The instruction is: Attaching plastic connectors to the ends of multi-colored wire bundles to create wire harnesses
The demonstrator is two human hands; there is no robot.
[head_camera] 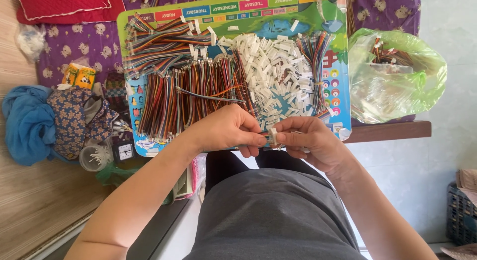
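My left hand (231,128) and my right hand (305,140) meet at the near edge of a colourful board (278,27). Together they pinch a small white plastic connector (273,135) with thin coloured wires running into it. My left fingers grip the wire side, my right fingers grip the connector body. On the board lie rows of multicoloured wire bundles (189,93), a heap of loose white connectors (271,71) and a bundle of finished wire sets (318,56) at its right.
A green plastic bag (397,86) with more wires sits to the right. Left of the board are blue cloth (27,123), patterned fabric (74,118), a small clock (124,150) and a clear cup (94,156). A red cushion (67,4) lies at top left.
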